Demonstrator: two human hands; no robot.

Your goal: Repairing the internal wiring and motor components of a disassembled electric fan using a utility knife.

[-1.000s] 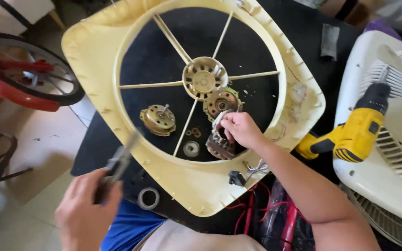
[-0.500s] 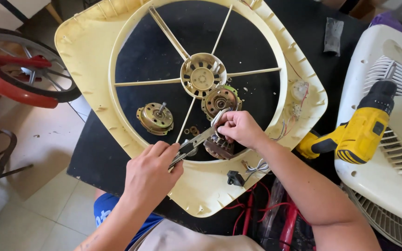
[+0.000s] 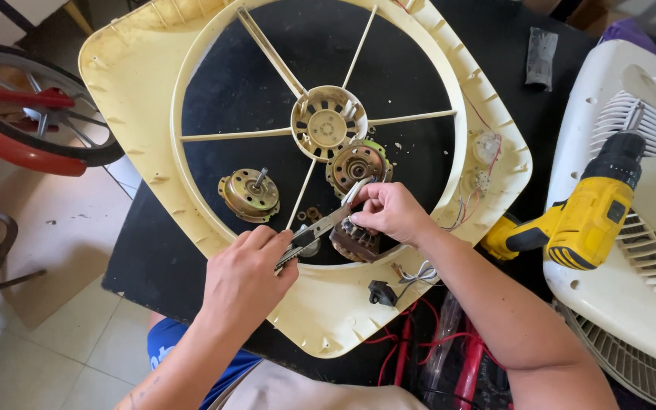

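**Both hands at work on a fan motor part inside a cream fan frame**

At the far left a red-rimmed wheel stands on the tiled floor, beside the black worktop; on the worktop lies a large cream fan frame with thin spokes running to a round hub; inside the ring, left of the hub, sits a brass-coloured motor half with its shaft pointing up.

The left hand comes in from below, its fingers closed around the handles of a pair of metal pliers; the pliers slant up and to the right, their tip reaching the right hand; just right of them a second motor half lies below the hub.

The right hand has its fingers pinched shut on the top of a dark motor core, which rests inside the ring near its lower edge, touching the pliers' tip as far as can be told.

Further right, a small black part with white wires lies on the frame's lower edge; red cables hang below the worktop edge; a yellow and black cordless drill lies against a white fan housing at the far right; a dark scrap lies on the worktop above.
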